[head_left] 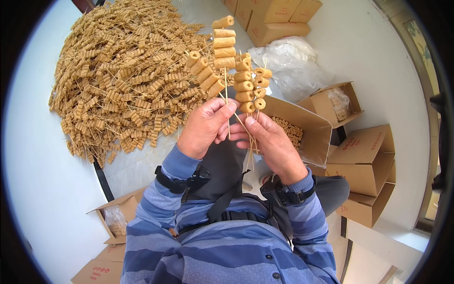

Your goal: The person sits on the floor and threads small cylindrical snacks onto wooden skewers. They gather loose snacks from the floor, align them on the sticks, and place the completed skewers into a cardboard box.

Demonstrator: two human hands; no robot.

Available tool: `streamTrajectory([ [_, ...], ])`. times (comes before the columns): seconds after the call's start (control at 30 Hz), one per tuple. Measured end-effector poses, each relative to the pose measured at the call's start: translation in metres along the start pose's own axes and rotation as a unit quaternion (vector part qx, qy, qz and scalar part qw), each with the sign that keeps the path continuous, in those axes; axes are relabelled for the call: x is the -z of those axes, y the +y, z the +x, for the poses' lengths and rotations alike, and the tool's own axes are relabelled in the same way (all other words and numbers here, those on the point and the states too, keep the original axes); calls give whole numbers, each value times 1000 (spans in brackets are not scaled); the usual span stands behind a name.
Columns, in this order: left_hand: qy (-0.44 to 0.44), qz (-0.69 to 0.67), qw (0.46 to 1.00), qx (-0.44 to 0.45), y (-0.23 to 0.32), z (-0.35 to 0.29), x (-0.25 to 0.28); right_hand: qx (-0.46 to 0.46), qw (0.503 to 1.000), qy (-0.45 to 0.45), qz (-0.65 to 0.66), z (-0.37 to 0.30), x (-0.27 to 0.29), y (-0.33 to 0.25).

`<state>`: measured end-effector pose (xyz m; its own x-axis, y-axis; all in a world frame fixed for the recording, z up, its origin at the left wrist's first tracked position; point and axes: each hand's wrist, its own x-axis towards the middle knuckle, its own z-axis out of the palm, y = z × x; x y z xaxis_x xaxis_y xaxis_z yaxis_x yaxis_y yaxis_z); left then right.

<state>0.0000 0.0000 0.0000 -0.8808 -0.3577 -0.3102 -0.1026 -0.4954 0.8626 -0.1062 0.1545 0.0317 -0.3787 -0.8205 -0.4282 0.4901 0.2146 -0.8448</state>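
Note:
In front of my chest, my left hand (206,124) pinches thin wooden sticks carrying golden-brown, tube-shaped rolls. One skewer of rolls (224,49) stands upright above its fingers, and another skewer of rolls (206,75) leans to the left. Beside it, my right hand (275,143) is closed around the sticks of several more skewers of rolls (244,85), which point up and away from me. The bare stick ends cross between the two hands and hang below the fingers. Both hands are close together, their fingertips nearly touching.
A large heap of similar skewers (127,75) fills the far left. Right of my hands, an open cardboard box (314,130) holds packed rolls. Other cardboard boxes (362,163) stand at right, lower left and far back. Clear plastic bags (291,64) lie beyond my right hand.

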Motion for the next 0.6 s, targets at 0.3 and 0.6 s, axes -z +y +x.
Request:
streamTrajectory([
  [0.3, -31, 14, 999, 38, -13, -13, -37, 107, 992, 32, -58, -14, 11, 37],
  [0.6, -37, 108, 993, 10, -29, -10, -45, 74, 993, 50, 78, -33, 23, 52],
])
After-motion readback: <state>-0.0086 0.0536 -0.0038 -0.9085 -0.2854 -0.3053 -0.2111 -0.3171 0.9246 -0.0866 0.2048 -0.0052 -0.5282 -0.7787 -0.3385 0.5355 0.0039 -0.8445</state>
